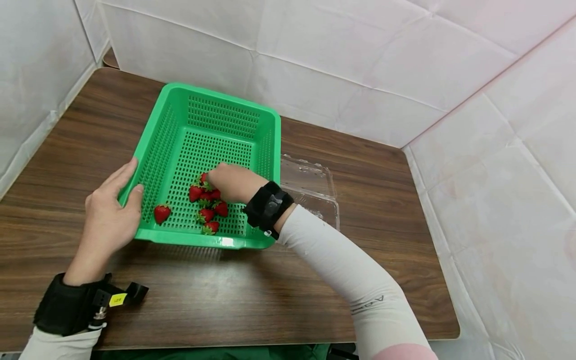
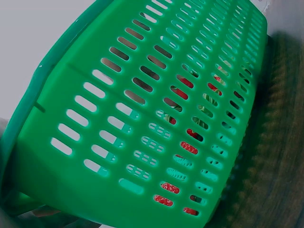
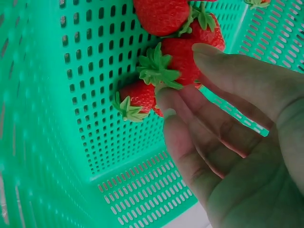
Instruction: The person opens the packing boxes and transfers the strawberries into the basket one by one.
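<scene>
A green perforated plastic basket [image 1: 220,242] stands tilted on the table, its near side raised a little. My left hand [image 1: 110,212] grips its left rim, thumb on the inner side and fingers outside. Inside, my right hand [image 3: 237,128] pinches a strawberry [image 3: 178,59] between thumb and fingertips. Several other strawberries [image 1: 206,215] cluster around that hand on the basket floor, and a lone strawberry [image 1: 162,214] lies by the left wall. Through the slots of the basket wall [image 2: 61,104], the left wrist view shows bits of red fruit.
To the basket's right, partly behind the right forearm, lies an open clear plastic clamshell box [image 1: 310,180]. The brown wood-grain table [image 1: 382,210] extends beyond it. White sheeting [image 1: 315,55] hangs along the back and both sides.
</scene>
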Motion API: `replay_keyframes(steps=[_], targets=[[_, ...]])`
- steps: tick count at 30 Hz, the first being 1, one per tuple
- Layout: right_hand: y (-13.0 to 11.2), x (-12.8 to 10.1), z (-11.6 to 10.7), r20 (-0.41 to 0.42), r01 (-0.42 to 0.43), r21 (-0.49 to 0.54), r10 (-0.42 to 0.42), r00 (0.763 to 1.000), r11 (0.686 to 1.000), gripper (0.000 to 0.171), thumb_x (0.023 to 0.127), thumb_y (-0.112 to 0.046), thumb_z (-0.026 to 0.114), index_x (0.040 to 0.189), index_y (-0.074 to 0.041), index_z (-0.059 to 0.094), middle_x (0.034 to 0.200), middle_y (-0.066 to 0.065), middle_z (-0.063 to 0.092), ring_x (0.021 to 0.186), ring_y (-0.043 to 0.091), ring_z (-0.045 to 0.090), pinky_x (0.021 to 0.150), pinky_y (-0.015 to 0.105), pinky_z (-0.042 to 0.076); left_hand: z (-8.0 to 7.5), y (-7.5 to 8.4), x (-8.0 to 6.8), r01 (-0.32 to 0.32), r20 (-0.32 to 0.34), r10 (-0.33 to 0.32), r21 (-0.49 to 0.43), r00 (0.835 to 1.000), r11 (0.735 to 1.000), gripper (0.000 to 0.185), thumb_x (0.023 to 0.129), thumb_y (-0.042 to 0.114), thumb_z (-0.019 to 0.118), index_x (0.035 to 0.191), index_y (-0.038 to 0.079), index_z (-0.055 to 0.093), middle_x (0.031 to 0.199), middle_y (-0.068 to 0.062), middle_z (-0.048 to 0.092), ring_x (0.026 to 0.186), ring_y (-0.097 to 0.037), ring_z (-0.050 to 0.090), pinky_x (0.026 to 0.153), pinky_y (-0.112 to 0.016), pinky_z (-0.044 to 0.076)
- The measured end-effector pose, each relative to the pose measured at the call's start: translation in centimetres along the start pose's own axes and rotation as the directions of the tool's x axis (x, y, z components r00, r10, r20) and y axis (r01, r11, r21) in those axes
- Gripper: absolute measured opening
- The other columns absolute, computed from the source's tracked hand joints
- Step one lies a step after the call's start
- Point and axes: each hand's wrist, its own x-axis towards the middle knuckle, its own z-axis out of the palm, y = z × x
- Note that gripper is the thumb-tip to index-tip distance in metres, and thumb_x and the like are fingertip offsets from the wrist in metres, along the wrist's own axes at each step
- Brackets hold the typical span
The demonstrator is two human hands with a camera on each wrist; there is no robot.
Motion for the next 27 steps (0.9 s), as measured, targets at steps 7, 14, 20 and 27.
replay_keyframes(steps=[7,14,20,27], targets=[[0.4,-1.0,-0.5,-0.013,-0.004,0.051,0.005,1.000,0.999,0.021,0.094,0.002,0.056,0.108,-0.009,0.067,0.091,-0.001,0.057,0.079,0.008,0.048,0.067,0.019,0.038,0.0,-0.1,0.0,-0.003,-0.001,0.003,-0.005,1.000,1.000,0.048,0.102,0.022,0.043,0.150,0.027,0.034,0.156,-0.010,0.034,0.143,-0.035,0.031,0.111,-0.061,0.028],[1.4,-3.3,-1.6,-0.051,-0.019,0.095,0.024,0.998,0.995,0.028,0.095,-0.007,0.060,0.123,-0.009,0.064,0.112,0.005,0.065,0.104,0.016,0.059,0.085,0.024,0.049,0.0,0.0,0.1,-0.002,-0.001,0.002,0.002,1.000,1.000,0.048,0.102,0.022,0.044,0.150,0.026,0.034,0.156,-0.011,0.035,0.143,-0.035,0.032,0.111,-0.061,0.029],[2.8,-6.2,-1.6,-0.150,-0.027,0.080,0.039,0.988,0.996,0.026,0.095,-0.013,0.062,0.120,-0.011,0.065,0.119,0.006,0.066,0.111,0.017,0.061,0.089,0.027,0.051,0.0,-0.2,0.2,-0.005,-0.001,0.005,0.011,1.000,1.000,0.049,0.102,0.021,0.043,0.150,0.026,0.034,0.156,-0.012,0.034,0.143,-0.038,0.031,0.112,-0.062,0.027],[4.7,-9.7,-0.2,-0.268,-0.013,0.177,0.061,0.962,0.984,0.017,0.096,-0.003,0.050,0.081,-0.009,0.058,0.078,0.000,0.049,0.070,0.012,0.041,0.065,0.024,0.034,0.0,-0.2,0.1,-0.009,0.006,0.009,0.010,1.000,1.000,0.049,0.103,0.021,0.042,0.150,0.024,0.033,0.156,-0.013,0.033,0.143,-0.039,0.029,0.112,-0.063,0.025]])
